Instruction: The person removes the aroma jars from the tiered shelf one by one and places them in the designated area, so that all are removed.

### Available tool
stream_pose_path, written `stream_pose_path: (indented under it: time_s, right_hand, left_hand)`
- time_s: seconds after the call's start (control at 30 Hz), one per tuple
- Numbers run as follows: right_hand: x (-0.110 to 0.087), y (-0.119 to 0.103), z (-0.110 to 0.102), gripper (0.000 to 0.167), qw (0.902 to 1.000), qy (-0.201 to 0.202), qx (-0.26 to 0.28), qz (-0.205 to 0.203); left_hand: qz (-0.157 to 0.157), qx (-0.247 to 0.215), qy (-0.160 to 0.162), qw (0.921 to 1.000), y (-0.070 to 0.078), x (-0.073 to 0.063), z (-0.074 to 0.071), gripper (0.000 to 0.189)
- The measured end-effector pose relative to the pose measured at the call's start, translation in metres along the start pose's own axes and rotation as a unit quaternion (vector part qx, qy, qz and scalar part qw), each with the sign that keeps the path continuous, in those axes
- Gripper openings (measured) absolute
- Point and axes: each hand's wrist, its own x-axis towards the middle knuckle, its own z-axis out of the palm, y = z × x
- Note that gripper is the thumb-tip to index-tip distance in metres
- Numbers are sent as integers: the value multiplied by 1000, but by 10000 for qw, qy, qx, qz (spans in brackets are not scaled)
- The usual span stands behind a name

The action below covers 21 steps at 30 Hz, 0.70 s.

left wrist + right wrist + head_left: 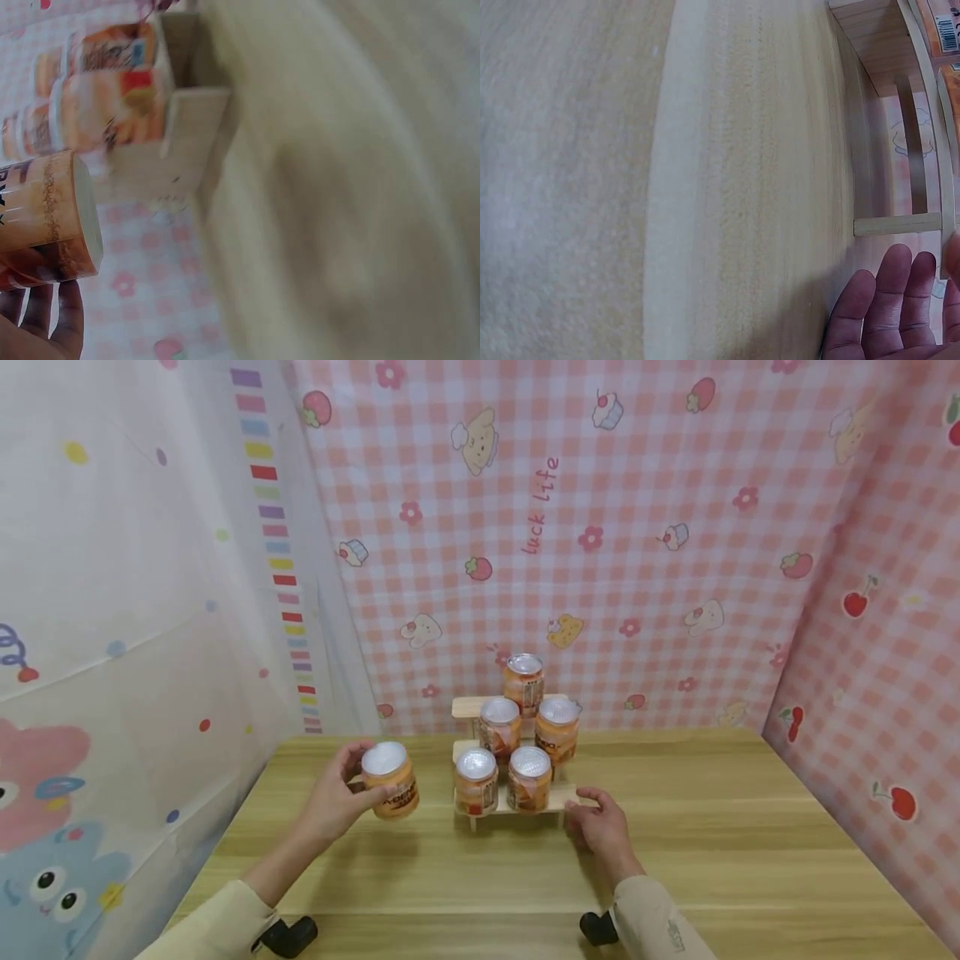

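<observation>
My left hand point(341, 797) grips an orange printed can point(392, 789) with a pale lid, upright and raised to the left of a small stepped wooden stand point(468, 706). In the left wrist view, this can point(49, 217) has fingers against its side. The right hand point(600, 827) is at the right end of the stand's lowest step, thumb and index finger at the board's end. Its other fingers point(889, 300) extend beside the step in the right wrist view. Similar cans stand on the steps: two on the lowest point(529, 785), two on the middle point(557, 727), one on top point(524, 681).
The stand rests on a wood-grain table point(690, 835) near its back edge. Behind hangs a pink checked cloth point(637, 585), with a white patterned curtain point(172, 635) on the left. Black wrist-camera mounts point(288, 937) sit by both sleeves.
</observation>
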Motion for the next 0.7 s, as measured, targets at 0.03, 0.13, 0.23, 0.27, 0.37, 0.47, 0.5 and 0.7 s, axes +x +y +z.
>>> stream_pose_path:
  time_s: [0.03, 0.13, 0.23, 0.27, 0.37, 0.47, 0.5, 0.7]
  right_hand:
    - [0, 0, 0, 37, 10000, 4, 13, -9]
    - [-1, 0, 0, 37, 10000, 25, 14, -47]
    - [-1, 1, 0, 37, 10000, 12, -34, -80]
    - [-1, 1, 0, 38, 10000, 10, -52, -81]
    - [-2, 2, 0, 37, 9999, 35, -89, -89]
    - [-2, 1, 0, 37, 9999, 58, -101, -98]
    - [-2, 1, 1, 37, 9999, 56, -108, -88]
    - [0, 1, -1, 37, 9999, 24, -124, -74]
  left_hand:
    - [-13, -83, -3, 10000, -4, -3, 4, 64]
    - [-136, -289, -19, 9995, -17, -13, 18, 63]
    - [-276, -436, -86, 9986, -26, -21, 30, 64]
    - [-301, -475, -129, 9983, -29, -24, 34, 64]
    - [-301, -514, -323, 9977, -33, -30, 44, 66]
    - [-270, -557, -546, 9966, -34, -34, 54, 67]
    - [-282, -586, -613, 9960, -34, -35, 57, 67]
    - [-318, -829, -951, 9915, -36, -38, 85, 68]
